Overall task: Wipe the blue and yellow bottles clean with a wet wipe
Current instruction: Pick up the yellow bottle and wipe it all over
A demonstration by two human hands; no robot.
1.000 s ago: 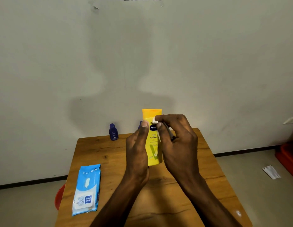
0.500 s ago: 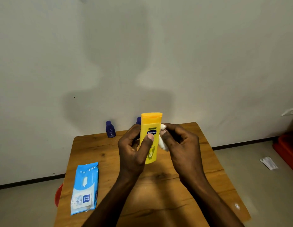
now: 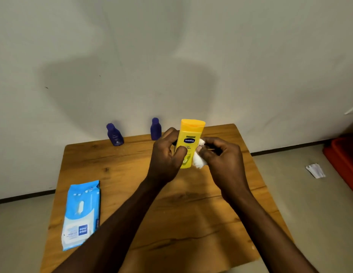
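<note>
Left hand [image 3: 167, 156] grips upright yellow bottle [image 3: 189, 142] above wooden table [image 3: 132, 174], right hand [image 3: 221, 156] pinches white wipe [image 3: 199, 161] against its side, two blue bottles [image 3: 115, 134] behind

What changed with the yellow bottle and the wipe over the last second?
The right hand has slid the wet wipe from the yellow bottle's label down its right side. The left hand shifted its grip, thumb now across the front. Both blue bottles and the wipes pack stayed put on the table.
</note>
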